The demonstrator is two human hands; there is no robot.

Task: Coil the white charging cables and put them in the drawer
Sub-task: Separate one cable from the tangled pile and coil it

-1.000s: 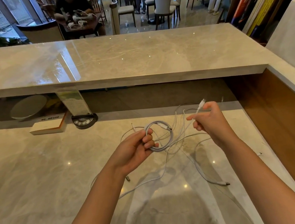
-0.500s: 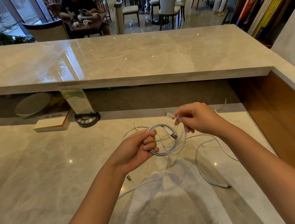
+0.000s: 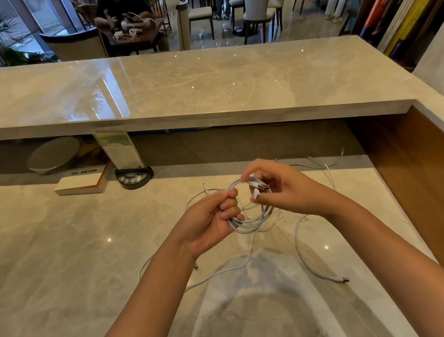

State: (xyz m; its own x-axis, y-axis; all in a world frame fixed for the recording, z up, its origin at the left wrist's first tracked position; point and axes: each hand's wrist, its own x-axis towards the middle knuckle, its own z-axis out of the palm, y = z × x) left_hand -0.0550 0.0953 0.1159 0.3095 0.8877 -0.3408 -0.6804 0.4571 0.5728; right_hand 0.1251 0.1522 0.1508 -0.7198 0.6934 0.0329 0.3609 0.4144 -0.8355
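My left hand [image 3: 211, 219] is closed around the left side of a small coil of white charging cable [image 3: 249, 223], held just above the marble counter. My right hand [image 3: 278, 187] pinches that cable's plug end [image 3: 257, 189] at the coil's upper right. Other loose white cables [image 3: 302, 255] lie spread on the counter under and to the right of my hands; one ends in a plug [image 3: 339, 278] at the right. No drawer is in view.
A raised marble ledge [image 3: 185, 118] runs across the back. Below it stand a book [image 3: 81, 183], a black button device with a card stand [image 3: 134, 176] and a round grey dish [image 3: 52, 155]. A wooden side panel [image 3: 415, 179] closes the right.
My right hand has swung left with the plug end, from out at the right to the coil's top. The coil in my left hand has gained another loop.
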